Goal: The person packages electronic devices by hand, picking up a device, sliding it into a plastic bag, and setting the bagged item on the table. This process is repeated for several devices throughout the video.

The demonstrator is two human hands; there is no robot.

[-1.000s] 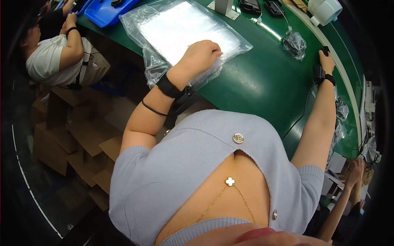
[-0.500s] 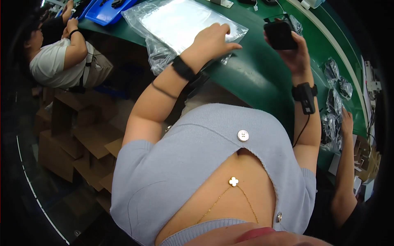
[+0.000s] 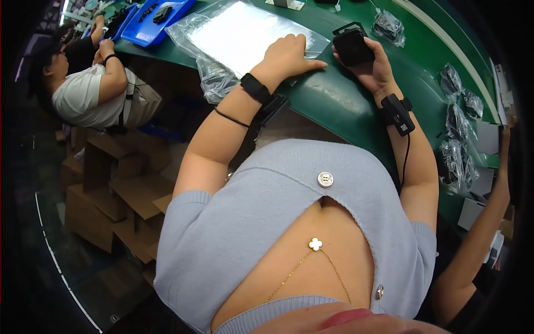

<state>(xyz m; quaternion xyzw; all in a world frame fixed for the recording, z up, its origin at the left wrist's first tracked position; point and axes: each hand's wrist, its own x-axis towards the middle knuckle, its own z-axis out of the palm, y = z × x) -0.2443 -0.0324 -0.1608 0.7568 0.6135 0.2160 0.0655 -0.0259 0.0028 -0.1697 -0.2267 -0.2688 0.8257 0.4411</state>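
Note:
My right hand (image 3: 375,69) grips a black box-shaped device (image 3: 352,47) with a thin black frame along its top, held above the green table. The palm is turned up, with thumb and fingers around the device's sides. My left hand (image 3: 288,58) lies on the near right part of a stack of clear plastic bags (image 3: 235,33). Its thumb sticks out to the right, apart from the bent fingers, and I see nothing held in it. Black straps sit on both wrists, and a cable runs down from the right one.
Wrapped parts in clear bags (image 3: 459,133) lie along the table's right side, another wrapped part (image 3: 389,28) farther back. A blue tray (image 3: 146,30) with black pieces stands at the far left. A co-worker's arm (image 3: 483,234) reaches up at right; another person (image 3: 92,92) works at left. Cardboard boxes (image 3: 89,217) are stacked on the left.
My right hand has moved left and slightly upward in view, tilting the device. My left hand stays on the bags. The co-worker's arm at right has moved away from the wrapped parts.

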